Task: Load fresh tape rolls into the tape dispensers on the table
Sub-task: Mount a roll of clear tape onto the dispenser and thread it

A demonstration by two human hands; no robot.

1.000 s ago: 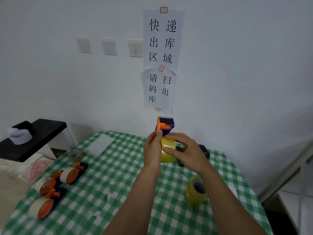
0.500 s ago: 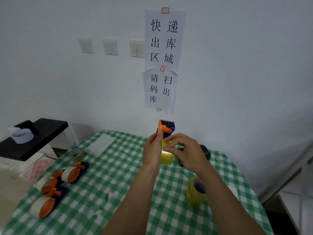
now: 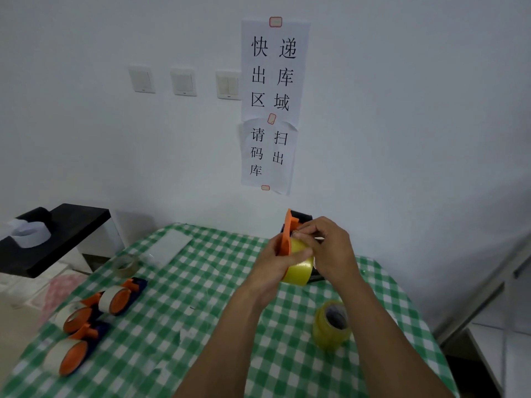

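Note:
My left hand (image 3: 274,261) grips an orange and blue tape dispenser (image 3: 288,232) above the table, with a yellow tape roll (image 3: 298,268) seated in it. My right hand (image 3: 327,248) pinches at the top of that roll near the dispenser's head; whether it holds the tape end is too small to tell. A second yellow roll (image 3: 332,324) stands on the green checked tablecloth (image 3: 186,311) at the right. Three loaded orange dispensers (image 3: 115,297) (image 3: 75,317) (image 3: 67,356) lie at the left.
A used tape roll (image 3: 125,265) and a white flat sheet (image 3: 171,245) lie at the back left of the table. A black shelf (image 3: 61,234) with a white roll stands left. A dark object hides behind my hands. Paper signs hang on the wall.
The dispenser has tilted so its orange side faces me edge-on. My right hand moved from the roll's side up to its top, fingers now pinching there.

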